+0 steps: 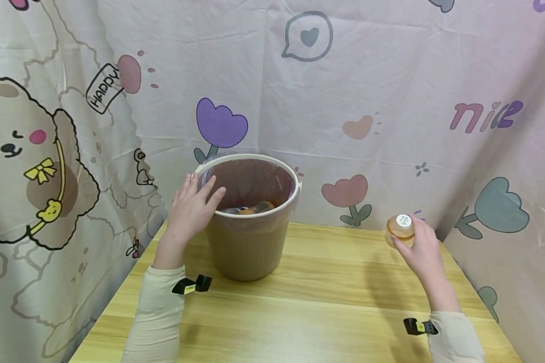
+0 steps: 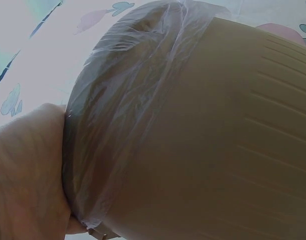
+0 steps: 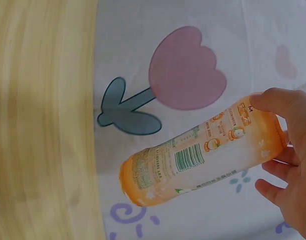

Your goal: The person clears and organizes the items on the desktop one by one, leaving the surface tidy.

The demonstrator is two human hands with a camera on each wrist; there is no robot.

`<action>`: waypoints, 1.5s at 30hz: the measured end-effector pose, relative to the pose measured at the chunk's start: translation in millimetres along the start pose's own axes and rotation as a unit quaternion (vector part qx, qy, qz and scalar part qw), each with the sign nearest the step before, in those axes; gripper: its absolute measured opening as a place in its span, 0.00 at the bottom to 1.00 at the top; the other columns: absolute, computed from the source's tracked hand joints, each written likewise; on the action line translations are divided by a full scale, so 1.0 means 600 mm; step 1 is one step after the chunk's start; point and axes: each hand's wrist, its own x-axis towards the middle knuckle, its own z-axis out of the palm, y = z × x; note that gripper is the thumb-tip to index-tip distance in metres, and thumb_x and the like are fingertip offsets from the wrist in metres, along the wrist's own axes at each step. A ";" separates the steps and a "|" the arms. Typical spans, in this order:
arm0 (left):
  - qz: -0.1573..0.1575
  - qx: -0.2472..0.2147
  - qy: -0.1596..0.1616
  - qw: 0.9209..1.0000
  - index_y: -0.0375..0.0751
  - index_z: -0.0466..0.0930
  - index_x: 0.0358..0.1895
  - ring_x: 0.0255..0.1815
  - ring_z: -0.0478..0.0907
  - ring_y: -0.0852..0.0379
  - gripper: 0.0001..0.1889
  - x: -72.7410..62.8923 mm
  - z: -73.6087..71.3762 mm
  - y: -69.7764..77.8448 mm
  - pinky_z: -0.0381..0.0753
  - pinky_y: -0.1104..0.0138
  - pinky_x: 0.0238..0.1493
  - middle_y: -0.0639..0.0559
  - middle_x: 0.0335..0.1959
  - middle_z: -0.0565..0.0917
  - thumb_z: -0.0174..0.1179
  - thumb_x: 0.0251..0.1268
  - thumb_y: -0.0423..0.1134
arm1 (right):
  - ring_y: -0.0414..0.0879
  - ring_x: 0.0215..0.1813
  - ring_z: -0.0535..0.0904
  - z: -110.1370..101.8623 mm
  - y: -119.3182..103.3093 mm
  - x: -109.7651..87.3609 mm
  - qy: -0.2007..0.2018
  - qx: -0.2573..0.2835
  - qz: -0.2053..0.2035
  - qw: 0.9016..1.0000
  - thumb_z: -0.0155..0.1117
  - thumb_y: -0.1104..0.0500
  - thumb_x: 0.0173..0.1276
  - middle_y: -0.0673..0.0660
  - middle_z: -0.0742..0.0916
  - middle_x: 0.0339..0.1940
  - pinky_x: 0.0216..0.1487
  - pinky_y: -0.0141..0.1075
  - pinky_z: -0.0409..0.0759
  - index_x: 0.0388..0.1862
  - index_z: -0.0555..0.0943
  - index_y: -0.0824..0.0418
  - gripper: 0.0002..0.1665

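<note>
A brown bin with a white rim and a clear plastic liner stands on the table, left of centre. My left hand rests against the left of its rim with the fingers spread. Out at the right, my right hand grips a plastic drink bottle with a white cap and an orange printed label. The right wrist view shows the thumb and fingers round the bottle's upper part, its base tilted away from the palm. Inside the bin lie bottles, partly hidden by the near rim.
The light wood table runs back to a printed curtain that hangs behind it and along both sides. A black wrist camera is on the left sleeve and another camera on the right one.
</note>
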 end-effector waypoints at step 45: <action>0.001 -0.002 -0.007 1.000 0.50 0.52 0.78 0.81 0.32 0.37 0.42 0.001 -0.004 0.001 0.37 0.34 0.74 0.33 0.79 0.42 0.25 0.70 0.72 | 0.65 0.58 0.75 0.019 -0.182 0.041 0.068 0.091 -0.178 0.977 0.72 0.58 0.51 0.69 0.80 0.58 0.60 0.56 0.71 0.66 0.71 0.67 0.41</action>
